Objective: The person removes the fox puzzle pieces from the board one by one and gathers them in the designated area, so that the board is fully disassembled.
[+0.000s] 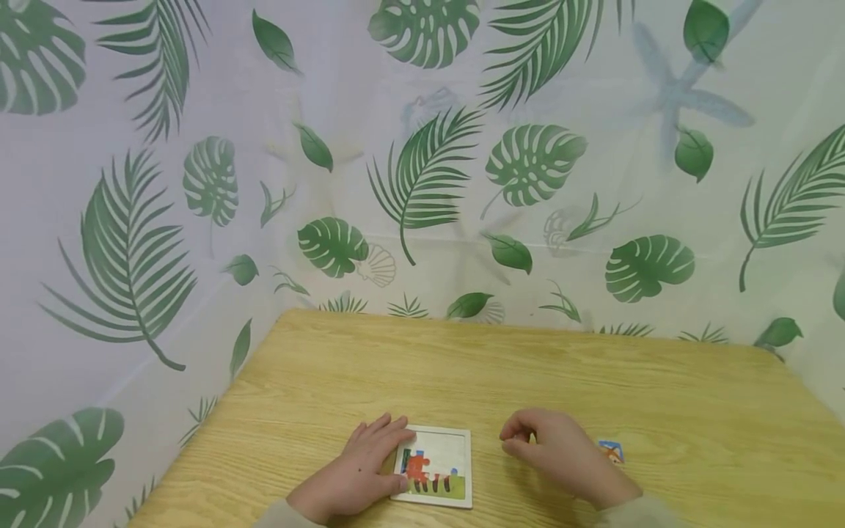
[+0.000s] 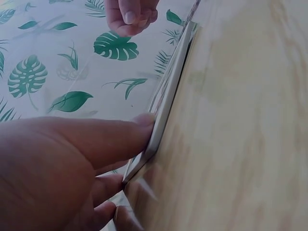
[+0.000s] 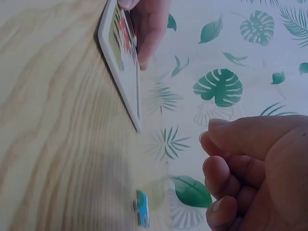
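A square jigsaw puzzle board [image 1: 455, 438] with a pale raised rim lies on the table, its picture partly filled with red, green and striped pieces. My left hand [image 1: 365, 466] holds it at the left side, thumb on the rim near the front corner and fingers along the left edge. The thumb [image 2: 127, 134] presses the rim in the left wrist view. To the right of the board, my right hand [image 1: 561, 451] hovers over the table, fingers loosely curled, thumb close to the index fingertip. No piece shows between them. A blue-and-orange puzzle piece [image 1: 612, 450] lies beside the right wrist.
The wood-grain table [image 1: 528, 367] reaches back to a white curtain [image 1: 422, 191] printed with green leaves. That curtain also runs along the left and right sides. In the right wrist view the loose piece [image 3: 142, 209] lies flat near the table's far side.
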A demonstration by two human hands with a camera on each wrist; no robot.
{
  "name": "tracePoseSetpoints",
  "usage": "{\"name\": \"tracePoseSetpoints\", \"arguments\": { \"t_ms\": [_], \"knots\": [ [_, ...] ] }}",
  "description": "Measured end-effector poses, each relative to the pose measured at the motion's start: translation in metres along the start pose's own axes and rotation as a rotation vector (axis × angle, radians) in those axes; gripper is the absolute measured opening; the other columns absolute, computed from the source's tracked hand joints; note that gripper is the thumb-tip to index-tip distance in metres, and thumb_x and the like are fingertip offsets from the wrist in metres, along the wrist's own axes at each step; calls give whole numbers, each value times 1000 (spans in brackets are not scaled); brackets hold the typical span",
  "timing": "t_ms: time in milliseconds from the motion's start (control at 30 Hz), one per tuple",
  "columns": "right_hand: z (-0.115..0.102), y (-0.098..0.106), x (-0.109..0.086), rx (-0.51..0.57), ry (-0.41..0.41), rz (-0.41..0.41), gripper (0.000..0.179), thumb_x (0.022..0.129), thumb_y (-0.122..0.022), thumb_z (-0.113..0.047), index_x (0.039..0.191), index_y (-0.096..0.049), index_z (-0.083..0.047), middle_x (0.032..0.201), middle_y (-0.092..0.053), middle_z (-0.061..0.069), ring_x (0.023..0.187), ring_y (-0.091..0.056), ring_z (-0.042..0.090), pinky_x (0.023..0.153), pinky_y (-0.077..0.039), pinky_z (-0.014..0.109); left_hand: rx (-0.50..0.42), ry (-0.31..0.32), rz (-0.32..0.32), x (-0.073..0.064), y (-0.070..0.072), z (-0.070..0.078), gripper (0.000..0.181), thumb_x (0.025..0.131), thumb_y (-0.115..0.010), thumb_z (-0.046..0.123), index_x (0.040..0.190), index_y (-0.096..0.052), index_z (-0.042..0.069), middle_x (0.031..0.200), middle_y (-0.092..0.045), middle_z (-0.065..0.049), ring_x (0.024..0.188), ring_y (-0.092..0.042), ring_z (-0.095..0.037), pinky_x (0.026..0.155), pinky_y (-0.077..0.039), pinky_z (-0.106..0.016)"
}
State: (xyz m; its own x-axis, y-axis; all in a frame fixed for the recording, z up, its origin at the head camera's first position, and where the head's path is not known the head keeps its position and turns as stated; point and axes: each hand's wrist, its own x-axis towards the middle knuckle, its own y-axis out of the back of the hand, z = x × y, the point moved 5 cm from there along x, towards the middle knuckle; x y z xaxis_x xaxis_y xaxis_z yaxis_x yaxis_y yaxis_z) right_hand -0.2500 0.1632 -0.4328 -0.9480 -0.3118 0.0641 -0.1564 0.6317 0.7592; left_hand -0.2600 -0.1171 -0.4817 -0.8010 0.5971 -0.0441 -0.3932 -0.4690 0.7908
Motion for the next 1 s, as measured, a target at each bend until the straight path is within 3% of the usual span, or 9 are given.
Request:
{"name": "tracePoseSetpoints", "arguments": {
  "t_ms": [367, 633, 1000],
  "knots": [
    [-32, -28, 20, 38, 51, -72, 4, 93, -73, -22, 89, -70, -22, 77, -57, -9, 70, -50, 12, 62, -43, 30, -4, 29, 2, 3, 1, 2, 83, 92, -71, 43, 157, -36, 5, 165, -27, -12, 152, -16, -34, 120, -4, -59],
    [-48, -55, 33, 83, 112, -98, 6, 91, -73, -17, 95, -72, -13, 72, -56, -8, 59, -47, 8, 57, -43, 27, 11, 45, -18, 3, 2, 1, 86, 92, -70, 45, 156, -34, 1, 165, -25, -13, 153, -15, -34, 120, -4, -59],
    [-53, -86, 45, 106, 51, -163, 16, 88, -73, -17, 103, -73, -10, 72, -55, -3, 60, -48, 12, 55, -42, 28, -5, 38, -30, 3, 1, 1, 85, 94, -69, 47, 156, -34, 0, 165, -23, -13, 153, -14, -35, 119, -4, -61]
  ]
}}
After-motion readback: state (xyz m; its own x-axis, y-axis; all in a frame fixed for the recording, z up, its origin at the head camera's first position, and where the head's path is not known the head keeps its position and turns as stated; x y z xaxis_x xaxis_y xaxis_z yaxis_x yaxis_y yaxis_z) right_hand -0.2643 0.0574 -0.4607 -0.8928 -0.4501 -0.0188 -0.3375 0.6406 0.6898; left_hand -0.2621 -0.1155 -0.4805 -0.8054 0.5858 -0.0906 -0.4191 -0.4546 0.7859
